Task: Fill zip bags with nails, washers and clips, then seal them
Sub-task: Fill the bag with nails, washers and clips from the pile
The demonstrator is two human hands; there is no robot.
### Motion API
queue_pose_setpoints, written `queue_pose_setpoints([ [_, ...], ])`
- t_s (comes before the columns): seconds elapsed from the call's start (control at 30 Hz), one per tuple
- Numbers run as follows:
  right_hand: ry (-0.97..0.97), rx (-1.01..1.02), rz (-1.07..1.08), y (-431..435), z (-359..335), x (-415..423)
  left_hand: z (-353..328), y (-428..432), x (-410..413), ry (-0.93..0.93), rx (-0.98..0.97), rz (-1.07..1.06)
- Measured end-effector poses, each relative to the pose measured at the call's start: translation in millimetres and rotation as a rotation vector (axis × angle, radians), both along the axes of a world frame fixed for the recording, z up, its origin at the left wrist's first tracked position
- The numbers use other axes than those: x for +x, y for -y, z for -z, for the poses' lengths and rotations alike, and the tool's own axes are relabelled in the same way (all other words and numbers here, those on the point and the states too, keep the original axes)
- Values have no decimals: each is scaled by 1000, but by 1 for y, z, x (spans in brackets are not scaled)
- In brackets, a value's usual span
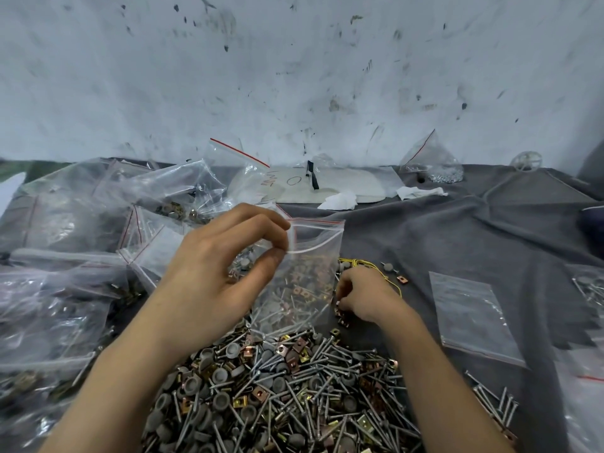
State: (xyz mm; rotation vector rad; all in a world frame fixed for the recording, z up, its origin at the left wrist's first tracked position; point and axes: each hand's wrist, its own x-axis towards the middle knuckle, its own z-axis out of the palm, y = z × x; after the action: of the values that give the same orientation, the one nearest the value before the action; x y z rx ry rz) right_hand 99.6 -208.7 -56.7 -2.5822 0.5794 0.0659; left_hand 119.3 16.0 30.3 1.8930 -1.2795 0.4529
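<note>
Hardware heap (294,393) nearest — left hand (222,259) pinches the clear, part-filled zip bag (310,273); right hand (367,297) fingers curled, half hidden — grip unclear.

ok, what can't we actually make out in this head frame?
Head view only:
- Right hand: its own back hides the fingertips, so can't tell if it holds a clip.
- Bag pinched by left hand: contents blend with the pile seen through the film; no count.
- Left bags: blurred, contents unclear.
- Nail bag: cut off by the right edge.
- Writing on white pack: too small to read.
</note>
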Motion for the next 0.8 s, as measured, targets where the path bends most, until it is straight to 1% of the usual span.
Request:
queue_pose_setpoints([
  [0.07,48,1,-17,1,1,0,0,0,0,-2,0,1],
  [0.17,200,47,15,3,-3,1,0,0,0,-8,1,6],
  [0.23,329,141,44,6,-14,-1,0,0,0,-10,4,7],
  [0.3,506,308,73,5,-29,-6,0,0,0,-3,9,4],
  [0.37,720,398,61,2,-47,-13,0,0,1,14,19,0],
  [0.43,925,505,-19,-8,-65,-21,-1,1,0,26,25,1],
  [0.5,1053,608,-146,-21,-81,-30,-1,1,0,29,27,10],
  [0.53,1072,604,-206,-27,-88,-35,-1,2,0,28,26,14],
  [0.57,1058,560,-254,-33,-93,-39,-1,2,-1,27,27,16],
  [0.63,965,419,-299,-40,-97,-44,-1,1,-1,18,26,19],
  [0.7,937,351,-286,-40,-97,-45,-1,1,-2,7,23,21],
  [0.8,1027,355,-214,-31,-92,-40,-1,1,-1,4,19,16],
])
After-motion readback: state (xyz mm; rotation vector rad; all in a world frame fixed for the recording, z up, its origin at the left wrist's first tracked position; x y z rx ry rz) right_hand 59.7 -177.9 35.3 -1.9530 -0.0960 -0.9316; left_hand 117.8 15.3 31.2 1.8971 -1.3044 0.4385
